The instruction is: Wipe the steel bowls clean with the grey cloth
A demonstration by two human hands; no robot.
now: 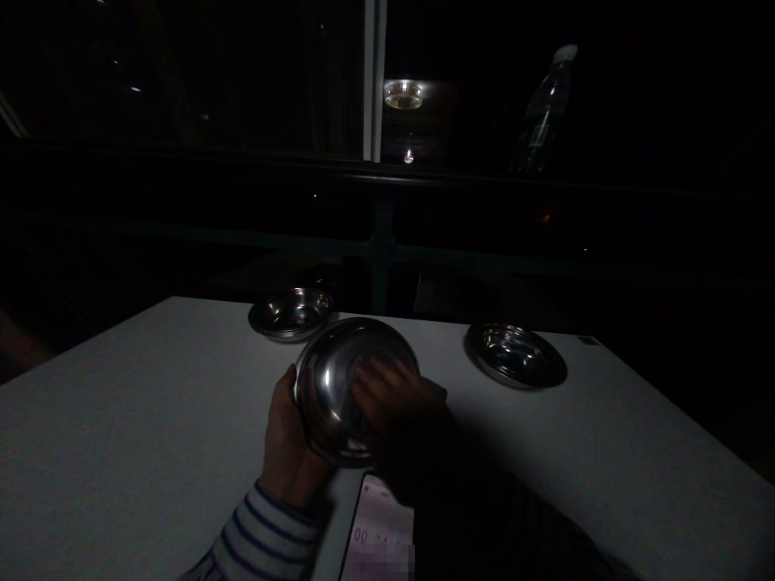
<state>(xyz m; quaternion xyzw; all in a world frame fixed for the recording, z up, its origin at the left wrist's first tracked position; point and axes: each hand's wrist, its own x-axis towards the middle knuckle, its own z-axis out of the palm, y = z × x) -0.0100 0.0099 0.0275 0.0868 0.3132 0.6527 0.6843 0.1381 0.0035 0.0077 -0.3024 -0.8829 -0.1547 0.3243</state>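
Observation:
A shiny round steel bowl [330,383] is tilted up above the near middle of the table, its rounded underside seemingly towards me. My left hand [287,452] grips its left and lower edge, thumb along the side. Across the bowl's face lie the fingers of my right hand [393,399], dark and blurred. A small grey edge shows beside that hand, but I cannot make out what it belongs to or whether the hand holds anything. Just below the bowl, a lit phone [379,524] rests on the table, partly covered by my right arm.
On the white table [151,420], one steel bowl [291,315] stands at the back left and another steel bowl [517,355] at the back right. Beyond the table's far edge is a dark window with a pale frame [374,81]. A capped plastic bottle [545,109] stands upper right.

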